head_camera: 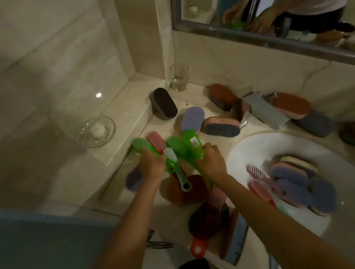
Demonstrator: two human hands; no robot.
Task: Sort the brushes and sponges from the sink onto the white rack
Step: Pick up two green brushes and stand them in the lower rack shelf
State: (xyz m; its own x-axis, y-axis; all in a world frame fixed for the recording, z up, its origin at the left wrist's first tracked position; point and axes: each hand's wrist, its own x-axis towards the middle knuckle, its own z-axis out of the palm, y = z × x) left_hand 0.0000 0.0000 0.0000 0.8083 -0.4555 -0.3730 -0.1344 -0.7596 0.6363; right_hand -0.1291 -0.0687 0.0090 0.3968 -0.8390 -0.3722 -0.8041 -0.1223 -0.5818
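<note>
- Brushes are the business of this step: three green translucent plastic brushes (176, 145), as far as we can count, are held above the pale marble counter (196, 90), just left of the white round sink (240, 149).
- Our left hand (152, 164) has its grip curled round the handle of the leftmost one. Our right hand (211, 160) has its grip clamped on the other handles.
- A pink plastic brush (156, 140) lies between the green heads. We cannot tell whether either hand holds it.
- We judge that we are gathering like brushes into one bunch, with most of the sorting yet to do.
- We cannot make out the white rack, so the next move calls for finding it and carrying the bunch there without loosening the grip.
- In the sink we count two more pink brushes (257, 170) and roughly four purple oval sponges (293, 184) stacked with a cream-topped one (299, 161). The pile is too blurred for a sure count.
- On the counter we count at least nine sponges:
  - one black oval sponge (164, 103)
  - two purple
  - three rust-brown
  - a pink-edged grey one (221, 127)
  - two dark ones by the steel tap (257, 107)
- One red-handled brush (197, 246) lies nearest us.
</note>
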